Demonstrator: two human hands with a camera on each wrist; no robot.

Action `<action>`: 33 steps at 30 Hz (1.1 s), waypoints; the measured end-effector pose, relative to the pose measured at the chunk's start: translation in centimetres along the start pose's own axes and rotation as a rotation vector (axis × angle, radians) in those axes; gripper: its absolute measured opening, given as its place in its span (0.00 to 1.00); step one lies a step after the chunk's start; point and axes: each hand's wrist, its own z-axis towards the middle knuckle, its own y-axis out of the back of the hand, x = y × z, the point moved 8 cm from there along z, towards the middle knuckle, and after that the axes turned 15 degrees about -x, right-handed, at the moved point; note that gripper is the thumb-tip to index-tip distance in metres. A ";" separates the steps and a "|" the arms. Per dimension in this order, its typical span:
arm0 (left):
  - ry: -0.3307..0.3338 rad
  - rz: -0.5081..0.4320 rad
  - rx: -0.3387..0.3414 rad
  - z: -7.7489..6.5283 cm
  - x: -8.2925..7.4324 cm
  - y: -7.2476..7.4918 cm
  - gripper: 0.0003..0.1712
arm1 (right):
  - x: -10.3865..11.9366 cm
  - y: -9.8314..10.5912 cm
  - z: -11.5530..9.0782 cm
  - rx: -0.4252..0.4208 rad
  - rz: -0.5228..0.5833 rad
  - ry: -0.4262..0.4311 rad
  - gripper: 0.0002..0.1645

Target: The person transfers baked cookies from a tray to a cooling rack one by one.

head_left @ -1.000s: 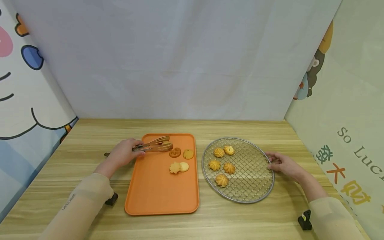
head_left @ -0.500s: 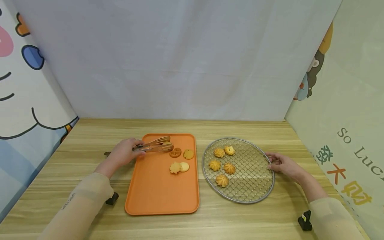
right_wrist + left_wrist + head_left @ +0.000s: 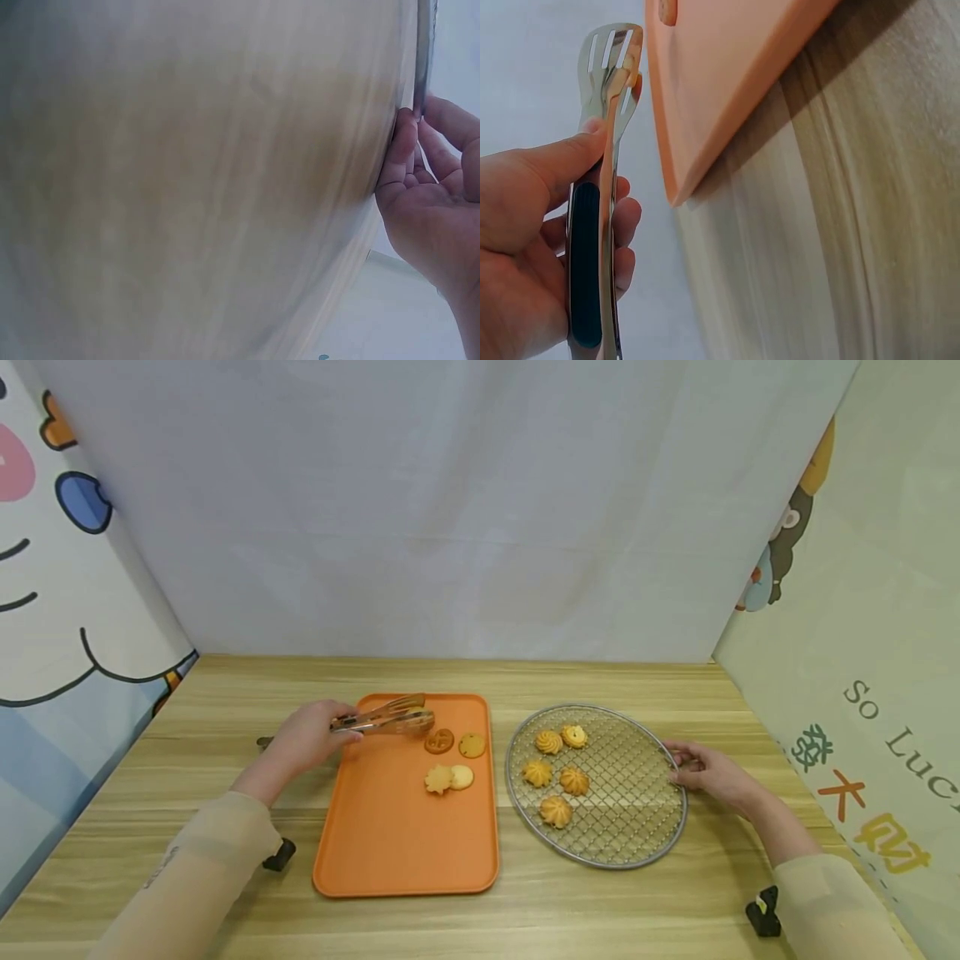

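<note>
Orange tray [image 3: 405, 843], possibly teal tong grip [image 3: 586, 262]

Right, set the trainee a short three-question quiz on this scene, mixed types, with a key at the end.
1. How many cookies lie on the round wire rack?

2. What does the left hand hold over the orange tray?
a) a whisk
b) slotted tongs
c) a spoon

3. True or false: the right hand grips the orange tray.

Key:
1. Five.
2. b.
3. False; it pinches the round wire rack at its edge.
</note>
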 end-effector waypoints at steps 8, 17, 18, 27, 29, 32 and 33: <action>0.036 0.005 0.005 -0.4 -0.5 0.5 0.27 | 0.0 0.0 0.0 0.005 0.001 -0.003 0.39; -0.007 0.017 -0.059 -0.4 -2.7 2.3 0.29 | -0.2 0.0 0.1 0.000 0.006 0.007 0.39; -0.009 0.015 -0.062 -0.4 -2.9 2.5 0.29 | -0.2 0.0 0.2 0.002 0.006 0.006 0.39; -0.019 -0.005 -0.127 -0.5 -5.0 4.3 0.29 | -0.3 0.0 0.2 0.007 -0.002 0.001 0.40; -0.015 -0.011 -0.136 -0.5 -5.4 4.6 0.28 | -0.3 -0.1 0.2 0.007 -0.003 0.001 0.40; -0.011 -0.014 -0.138 -0.4 -6.1 5.0 0.29 | -0.3 -0.1 0.2 0.008 -0.004 0.002 0.40; -0.011 -0.013 -0.138 -0.3 -6.3 5.1 0.29 | -0.3 -0.1 0.2 0.007 -0.005 0.001 0.40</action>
